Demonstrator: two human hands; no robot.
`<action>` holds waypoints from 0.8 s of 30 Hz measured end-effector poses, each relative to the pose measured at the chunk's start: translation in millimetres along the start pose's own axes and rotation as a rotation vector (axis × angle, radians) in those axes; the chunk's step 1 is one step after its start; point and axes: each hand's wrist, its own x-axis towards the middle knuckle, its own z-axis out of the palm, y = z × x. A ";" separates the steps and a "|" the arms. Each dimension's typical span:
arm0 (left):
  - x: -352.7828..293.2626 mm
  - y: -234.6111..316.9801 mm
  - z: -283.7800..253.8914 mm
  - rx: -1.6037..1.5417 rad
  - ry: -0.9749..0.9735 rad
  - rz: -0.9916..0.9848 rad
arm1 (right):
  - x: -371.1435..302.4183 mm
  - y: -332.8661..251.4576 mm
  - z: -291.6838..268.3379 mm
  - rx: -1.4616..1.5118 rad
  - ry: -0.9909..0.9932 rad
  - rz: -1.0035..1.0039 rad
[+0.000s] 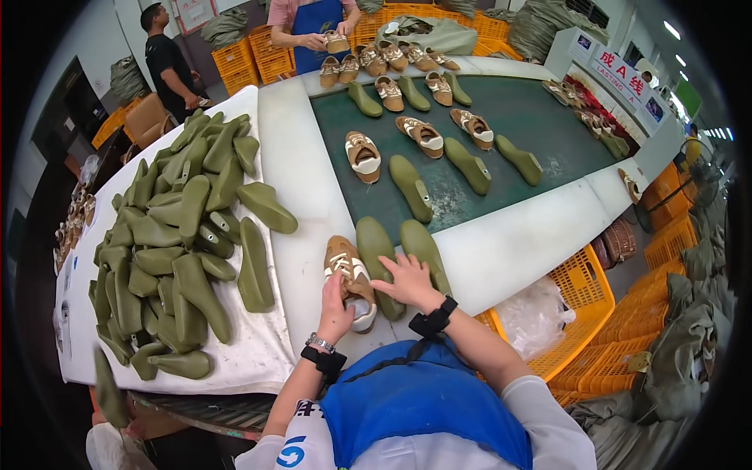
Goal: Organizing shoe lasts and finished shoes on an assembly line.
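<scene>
A white desk (501, 258) with a dark green inset (462, 210) carries rows of shoes (363, 153) and lasts (410, 186). Left, a heap of olive lasts (160, 251) covers much of a white cloth (254, 360). Right, a yellow crate (593, 278) holds crumpled clear plastic (533, 313), its near corner hidden behind the right arm (493, 345). A far red sign (619, 70) bears white lettering in two scripts; print on the left sleeve (309, 431) is bent by folds. At the desk's near edge lies a brown shoe (338, 252), white-striped, beside two lasts (374, 235). The right grip (407, 280), fingers spread wide, lies over both. The left grip (335, 309) rests against the shoe's left side; I cannot tell how firmly.
</scene>
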 end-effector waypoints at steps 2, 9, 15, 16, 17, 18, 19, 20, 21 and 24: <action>-0.6 -6.6 -10.9 -0.104 0.073 -0.031 | -1.2 -12.7 12.8 0.130 -0.027 -0.024; -8.5 -20.1 -41.8 0.018 0.009 -0.191 | -9.4 2.6 18.1 0.056 0.104 -0.088; 0.9 -19.0 -39.3 0.166 0.013 0.007 | 5.5 -46.4 19.2 0.051 0.302 -0.441; 2.9 -20.0 -40.2 0.167 0.018 0.010 | 7.4 -54.4 20.0 0.169 0.079 -0.380; 3.4 -20.7 -41.3 0.181 0.035 0.005 | 10.5 -56.0 27.8 0.146 0.146 -0.407; 4.4 -21.8 -42.6 0.194 0.052 -0.001 | 13.7 -56.3 29.4 0.144 0.149 -0.410; 6.0 -18.6 -47.3 0.163 0.063 -0.022 | 18.5 -56.4 29.6 0.213 0.174 -0.396; 7.2 -12.3 -50.7 0.161 0.068 -0.021 | 22.0 -55.1 29.2 0.281 0.199 -0.379; 8.1 -5.0 -53.0 0.116 0.107 -0.024 | 23.0 -53.8 29.8 0.337 0.383 -0.438; 10.9 18.7 -67.8 0.043 0.178 -0.006 | 20.9 -55.2 21.9 0.516 0.478 -0.365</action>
